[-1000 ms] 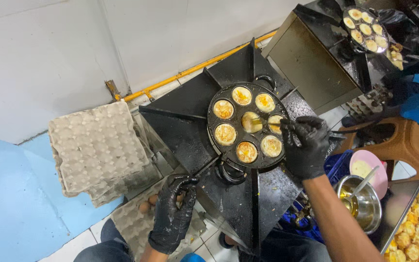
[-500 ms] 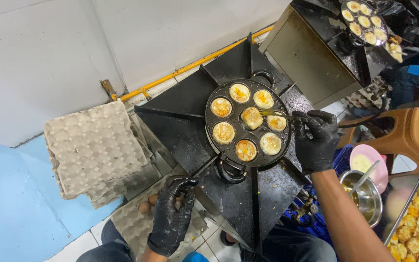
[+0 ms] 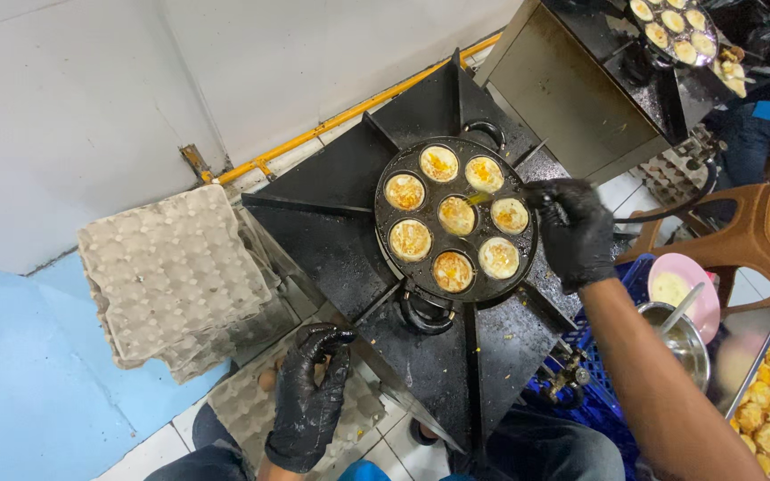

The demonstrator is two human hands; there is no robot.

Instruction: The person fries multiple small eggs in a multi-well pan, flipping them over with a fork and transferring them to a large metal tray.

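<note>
— Judging by your right hand (image 3: pixel 577 233), which step were you on?

— Turning, it seemed. Your gloved fingers (image 3: pixel 552 200) were pinched on a thin skewer (image 3: pixel 501 196), its tip at the centre cake (image 3: pixel 456 215) of the round pan (image 3: pixel 430 207), which sat mid-stove (image 3: pixel 331 223).

— And your left hand (image 3: pixel 309 401)?

— It rested on the egg tray (image 3: pixel 242 414) off the stove's near-left edge, fingers curled. Whether they held an egg, I couldn't tell.

— What did the next move call for?

— A shallow dig under that cake's rim without tearing it, I'd say.

— Counts?

— You had eight cakes in eight wells, seven ringing one. I counted one skewer, one stack of empty trays (image 3: pixel 176 276) and a second pan (image 3: pixel 675 27) at the far right.
</note>
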